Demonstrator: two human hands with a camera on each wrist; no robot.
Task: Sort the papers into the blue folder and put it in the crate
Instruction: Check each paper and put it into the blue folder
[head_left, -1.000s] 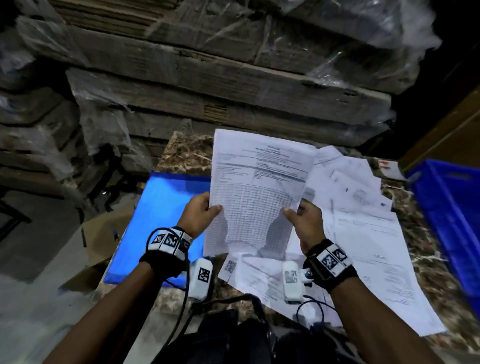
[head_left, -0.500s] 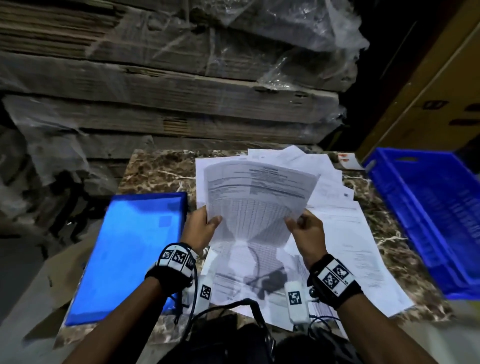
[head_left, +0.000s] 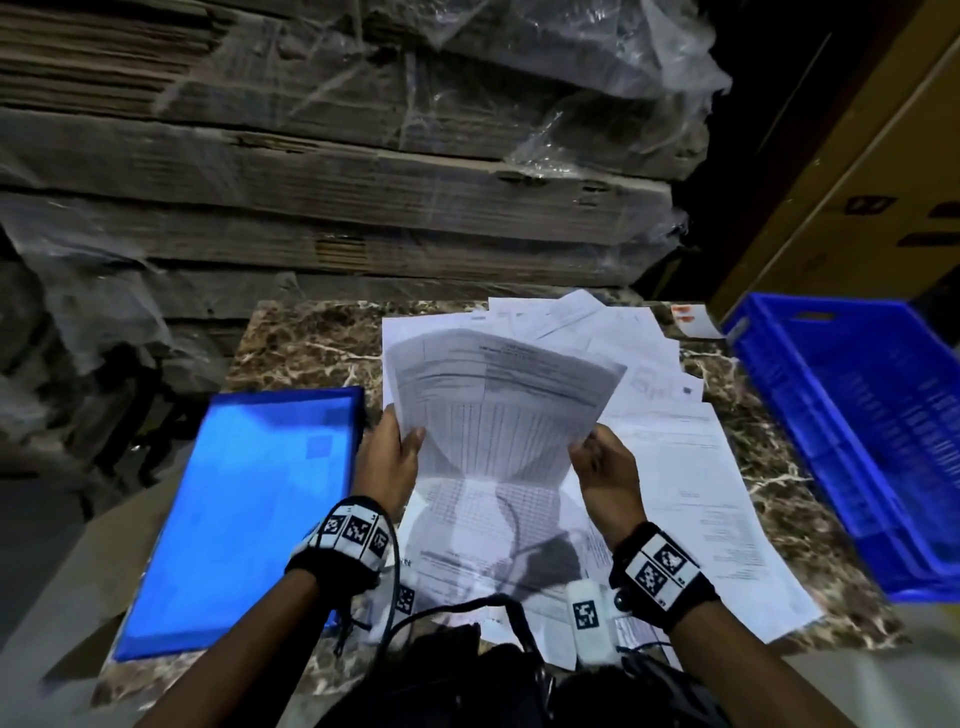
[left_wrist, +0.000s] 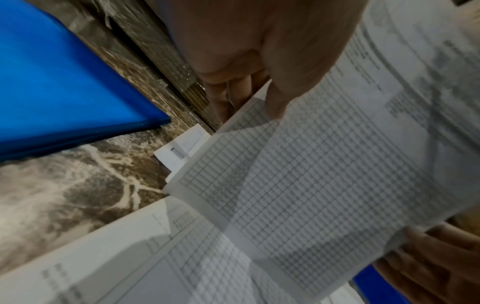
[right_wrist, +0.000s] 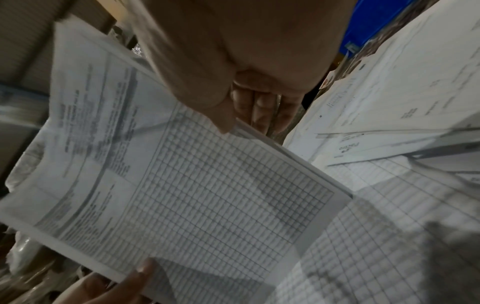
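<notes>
Both hands hold one printed sheet (head_left: 498, 410) with a grid table just above the pile of loose papers (head_left: 691, 467) on the marble table. My left hand (head_left: 389, 457) pinches its left edge, thumb on top. My right hand (head_left: 605, 467) pinches its right edge. The sheet (left_wrist: 337, 174) bows upward between them; the right wrist view shows the sheet (right_wrist: 207, 195) with my thumb on its front and my fingers behind. A closed blue folder (head_left: 249, 514) lies flat to the left of my left hand. The blue crate (head_left: 872, 447) stands at the table's right.
The marble table (head_left: 311, 348) carries the folder and papers. Stacked flat cardboard wrapped in plastic (head_left: 337, 171) rises right behind it. A brown carton (head_left: 852, 197) stands at the back right, above the crate. Cables and a dark bag (head_left: 457, 675) hang near the front edge.
The sheet has come down from nearly upright to low over the pile, and it bows more. My view has swung right, bringing the crate into fuller sight.
</notes>
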